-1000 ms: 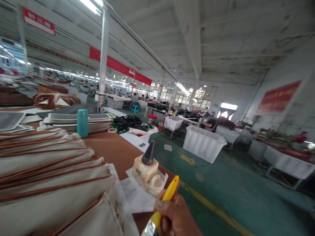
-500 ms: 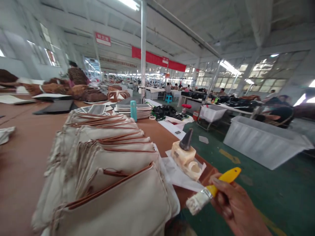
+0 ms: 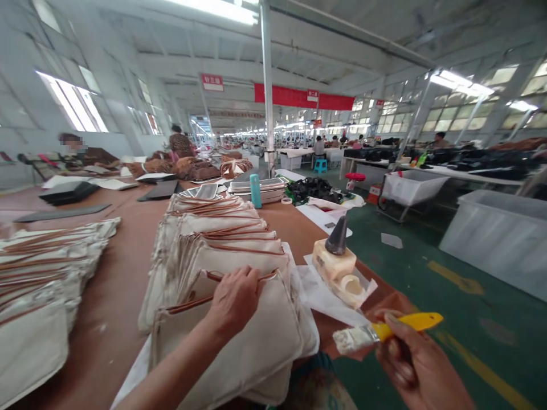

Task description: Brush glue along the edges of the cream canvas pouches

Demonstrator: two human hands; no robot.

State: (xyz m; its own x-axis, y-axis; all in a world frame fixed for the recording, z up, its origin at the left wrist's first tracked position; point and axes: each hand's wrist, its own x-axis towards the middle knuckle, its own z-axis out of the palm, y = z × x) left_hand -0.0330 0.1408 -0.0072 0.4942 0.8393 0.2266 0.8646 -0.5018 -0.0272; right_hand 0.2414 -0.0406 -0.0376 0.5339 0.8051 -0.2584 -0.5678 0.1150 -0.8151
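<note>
My left hand point(image 3: 237, 297) is closed over the brown-trimmed top edge of the front cream fabric pouch point(image 3: 260, 336). The fingertips are hidden behind that edge. Several like pouches point(image 3: 235, 250) lean in an overlapping row beyond it. In my right hand point(image 3: 412, 359) is a paintbrush point(image 3: 387, 330), gripped by its yellow handle with the white-caked bristles pointing left. Just past the brush stands a stained plastic glue container point(image 3: 333, 263) with a dark cone point(image 3: 337, 236) on top and a round opening in front, resting on white paper point(image 3: 311, 287).
A second row of cream pouches point(image 3: 47, 285) lies on the brown tabletop point(image 3: 123, 273) at left. Farther back are a teal bottle point(image 3: 255, 191), a tape roll point(image 3: 286, 200) and dark sheets point(image 3: 70, 192). A large pale bin point(image 3: 499, 239) stands on the green floor at right. Other people sit or stand far off.
My left hand has come into view and taken hold of the front pouch's top edge. The view has swung left. My right hand still holds the paintbrush, its handle now more level.
</note>
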